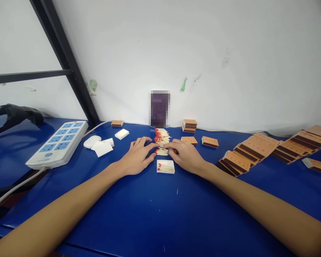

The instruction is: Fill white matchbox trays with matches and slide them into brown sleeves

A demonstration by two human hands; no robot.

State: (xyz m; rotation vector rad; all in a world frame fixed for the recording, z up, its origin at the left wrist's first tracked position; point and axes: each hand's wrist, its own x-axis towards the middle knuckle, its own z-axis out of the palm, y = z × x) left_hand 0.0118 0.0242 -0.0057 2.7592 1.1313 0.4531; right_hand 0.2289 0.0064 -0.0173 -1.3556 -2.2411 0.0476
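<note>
The pile of red-tipped wooden matches (pixel 162 140) lies on the blue worktop (pixel 149 214) near the wall. Its near end is pinched between the left hand (pixel 137 156) and the right hand (pixel 186 156), fingertips closed on the sticks. A small bunch is probably best squared, heads one way. Just in front, a small white cardboard tray (pixel 166 166) lies open, thinly filled with matches.

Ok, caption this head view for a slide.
Left hand and right hand touch a match pile beyond a white matchbox tray.
</note>
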